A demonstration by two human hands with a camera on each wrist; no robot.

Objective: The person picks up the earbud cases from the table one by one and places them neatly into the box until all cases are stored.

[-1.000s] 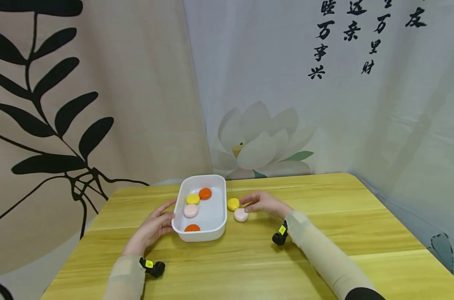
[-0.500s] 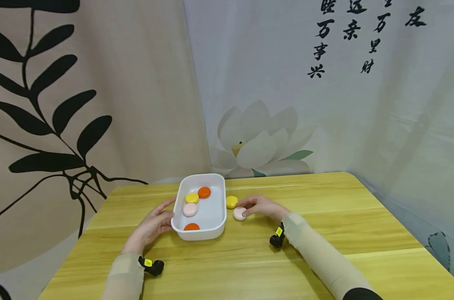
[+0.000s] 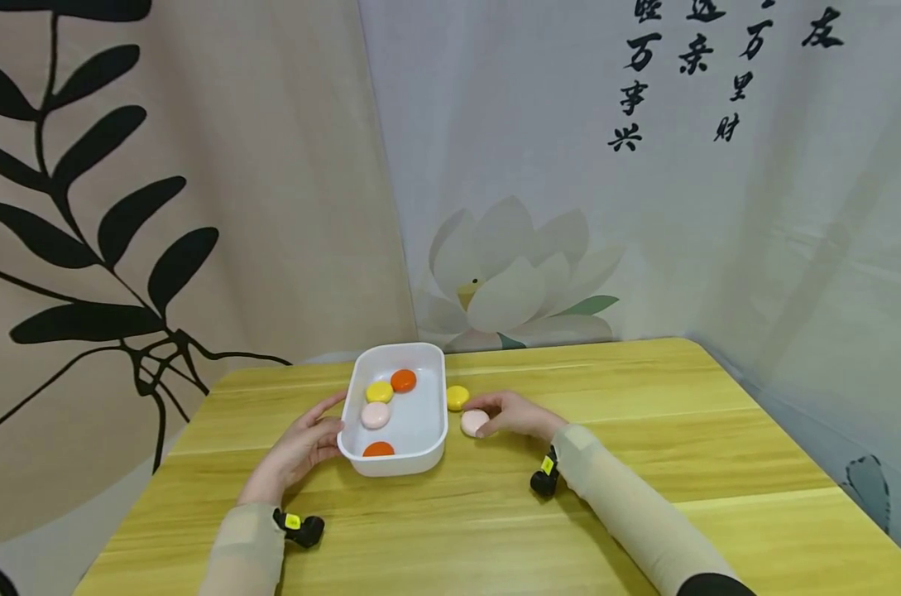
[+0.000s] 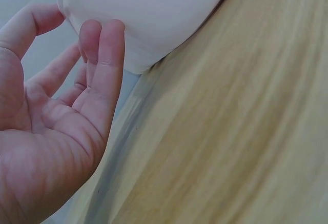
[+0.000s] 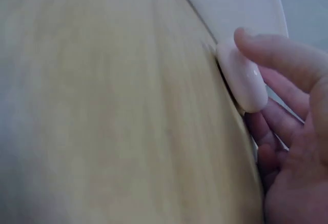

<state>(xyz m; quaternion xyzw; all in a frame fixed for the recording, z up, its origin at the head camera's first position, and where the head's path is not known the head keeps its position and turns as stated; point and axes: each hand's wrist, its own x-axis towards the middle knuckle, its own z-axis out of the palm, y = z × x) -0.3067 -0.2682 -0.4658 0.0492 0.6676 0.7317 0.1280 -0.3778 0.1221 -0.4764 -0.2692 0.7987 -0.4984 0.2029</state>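
Note:
In the head view, my left hand (image 3: 295, 454) touches the outside of the white plastic tray (image 3: 433, 463) with fairly straight fingers. Its fingertips (image 4: 114, 29) lie against the tray wall in the left wrist view. To the tray's right, my right hand (image 3: 515, 414) pinches a pale pink rounded disc (image 3: 472, 424) at table level. The right wrist view shows the thumb on one face of this pink disc (image 5: 243, 80) and fingers behind it. A yellow disc (image 3: 457, 397) lies just beyond, close to the tray and the right fingertips.
Inside the tray are an orange disc (image 3: 403, 381), a yellow disc (image 3: 379, 391), a pink disc (image 3: 376, 415) and another orange disc (image 3: 379, 449) partly hidden by the near wall. Everything stands on a wooden table (image 3: 450, 546), with printed curtains (image 3: 681, 248) behind.
My right hand has come slightly left and down, and its thumb and fingers have closed on the pink disc beside the tray. The left hand stays at the tray.

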